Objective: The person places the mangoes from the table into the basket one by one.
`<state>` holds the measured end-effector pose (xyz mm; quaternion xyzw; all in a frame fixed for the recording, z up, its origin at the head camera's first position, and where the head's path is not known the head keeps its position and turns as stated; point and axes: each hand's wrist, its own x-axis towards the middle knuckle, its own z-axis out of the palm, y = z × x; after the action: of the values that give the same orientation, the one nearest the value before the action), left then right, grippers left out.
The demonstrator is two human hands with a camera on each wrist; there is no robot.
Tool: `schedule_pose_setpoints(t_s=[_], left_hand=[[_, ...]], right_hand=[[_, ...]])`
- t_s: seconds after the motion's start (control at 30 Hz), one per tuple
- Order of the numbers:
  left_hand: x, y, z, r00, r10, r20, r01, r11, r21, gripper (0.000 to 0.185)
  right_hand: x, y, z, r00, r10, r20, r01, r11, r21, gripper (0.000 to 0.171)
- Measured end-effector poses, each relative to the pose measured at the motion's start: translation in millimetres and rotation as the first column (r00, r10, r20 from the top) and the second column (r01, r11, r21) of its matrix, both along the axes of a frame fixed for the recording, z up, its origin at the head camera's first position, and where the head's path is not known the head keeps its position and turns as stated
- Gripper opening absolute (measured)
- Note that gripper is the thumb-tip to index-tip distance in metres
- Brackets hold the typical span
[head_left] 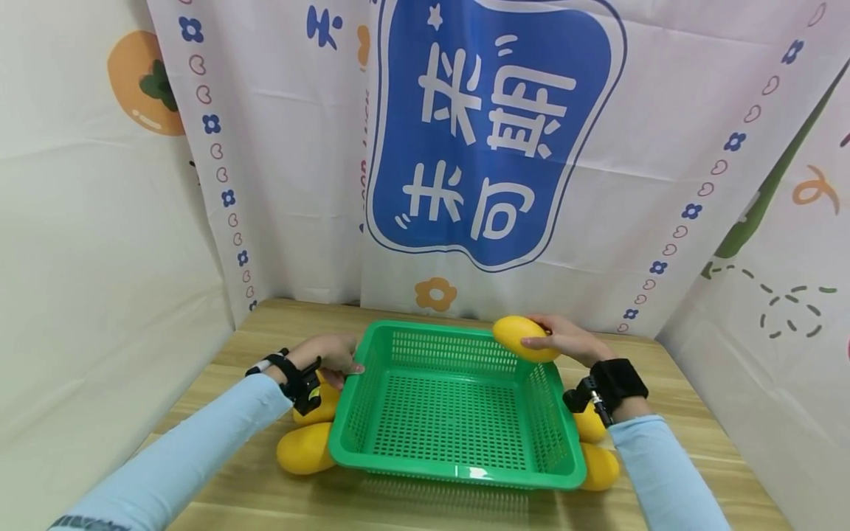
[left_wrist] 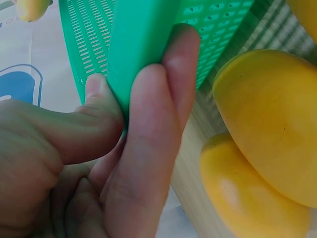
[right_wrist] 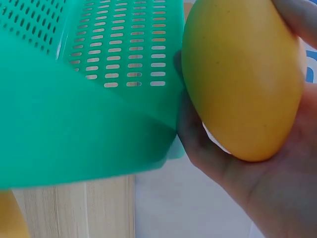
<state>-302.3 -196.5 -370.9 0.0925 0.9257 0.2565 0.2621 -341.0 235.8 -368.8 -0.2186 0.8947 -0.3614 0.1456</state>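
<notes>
The basket (head_left: 451, 402) is bright green plastic with rows of small slots. The mango (head_left: 524, 338) held at its far right corner is plain yellow, and so are the mangoes (head_left: 307, 446) lying beside the basket. The table (head_left: 219, 383) is light wood with fine grain. Both sleeves (head_left: 199, 457) are pale blue. The wrist straps (head_left: 620, 380) look black. The backdrop (head_left: 491, 125) is white with a blue panel, white characters, and small blue flowers.

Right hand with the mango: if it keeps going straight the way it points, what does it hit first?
The right hand points left over the far right corner of the green basket, holding a mango. Straight on, the way looks free above the empty basket; the far rim could catch it, depth unclear.
</notes>
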Motion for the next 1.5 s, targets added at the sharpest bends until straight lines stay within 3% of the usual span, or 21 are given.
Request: schedule_pose_setpoints(t_s=[0.67,0.93,1.5], left_hand=[[-0.4,3.3,0.1,1.0,-0.022,-0.018,0.022,1.0,0.013,0.02],[-1.7,0.9,0.5,1.0,0.008,-0.009,-0.008,1.0,-0.005,0.02],[0.1,-0.9,0.1,1.0,-0.013,-0.01,0.013,1.0,0.001,0.02]], right_hand=[[3.4,-12.6,2.3,0.999,0.041,0.005,-0.041,0.999,0.022,0.056],[-1.3,-22.9,-1.8,0.997,0.074,-0.006,-0.073,0.996,0.042,0.052],[-2.3,-37.0,-8.1,0.998,0.054,0.01,-0.055,0.992,0.116,0.062]])
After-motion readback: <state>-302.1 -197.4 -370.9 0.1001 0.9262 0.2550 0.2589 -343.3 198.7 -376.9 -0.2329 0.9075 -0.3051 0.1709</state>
